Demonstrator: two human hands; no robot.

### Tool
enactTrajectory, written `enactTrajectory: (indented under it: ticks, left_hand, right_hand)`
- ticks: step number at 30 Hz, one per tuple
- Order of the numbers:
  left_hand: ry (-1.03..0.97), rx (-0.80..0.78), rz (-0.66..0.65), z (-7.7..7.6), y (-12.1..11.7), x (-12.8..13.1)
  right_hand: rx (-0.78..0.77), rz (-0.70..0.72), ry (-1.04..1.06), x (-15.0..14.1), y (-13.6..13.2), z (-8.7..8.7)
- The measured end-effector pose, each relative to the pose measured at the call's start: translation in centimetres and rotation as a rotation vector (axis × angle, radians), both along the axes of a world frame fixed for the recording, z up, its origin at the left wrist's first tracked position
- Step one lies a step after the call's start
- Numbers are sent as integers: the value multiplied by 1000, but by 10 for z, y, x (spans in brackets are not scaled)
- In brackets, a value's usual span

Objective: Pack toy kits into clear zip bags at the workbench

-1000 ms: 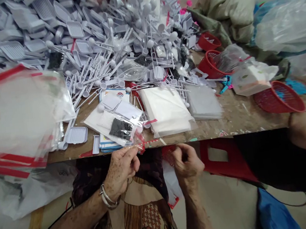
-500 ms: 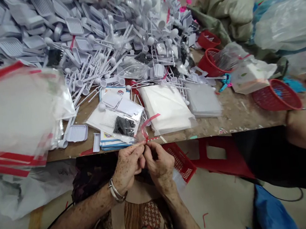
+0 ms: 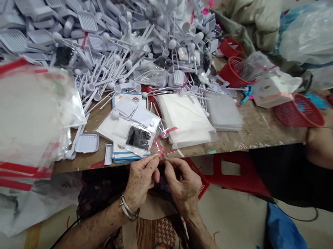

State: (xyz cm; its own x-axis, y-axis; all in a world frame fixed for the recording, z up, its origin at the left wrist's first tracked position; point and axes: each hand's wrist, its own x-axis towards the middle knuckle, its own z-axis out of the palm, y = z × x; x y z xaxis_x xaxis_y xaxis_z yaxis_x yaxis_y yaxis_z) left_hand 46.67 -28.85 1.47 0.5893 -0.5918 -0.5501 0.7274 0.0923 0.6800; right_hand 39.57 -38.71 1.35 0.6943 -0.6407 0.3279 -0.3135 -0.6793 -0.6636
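My left hand (image 3: 141,179) and my right hand (image 3: 182,180) meet just below the table's front edge. Both pinch the red-striped mouth of a clear plastic bag (image 3: 133,134) that lies on the table. The bag holds white plastic pieces and a small black packet (image 3: 138,137). A metal bangle sits on my left wrist. Under the bag lies a stack of printed cards (image 3: 122,153).
A big heap of white plastic spoons and trays (image 3: 121,38) fills the back of the wooden table (image 3: 253,131). Stacks of clear bags (image 3: 188,118) lie at the middle, a blurred bag pile (image 3: 20,120) at the left. Red baskets (image 3: 298,111) stand right, by another person's arm (image 3: 330,155).
My right hand came from the right to meet my left hand at the bag's mouth. The view has shifted slightly.
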Motion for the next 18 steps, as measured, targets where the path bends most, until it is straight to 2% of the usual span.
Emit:
enactTrajectory:
  ticks: [3,6,10,15,18]
  left_hand:
    - [88,-50,16,1,-3,-1]
    - [135,-81,6,2,-4,-3]
    - [128,-66,12,0,-3,-5]
    - [-129,75,33,-9,1,-8]
    - [-298,161,34,-11,5,-7]
  right_hand:
    - [58,68,31,2,6,-1]
    - [81,42,53,5,8,-5]
    - [13,28,7,8,6,-6]
    - [-64,94,17,11,6,-5]
    - [-77,80,12,11,2,-5]
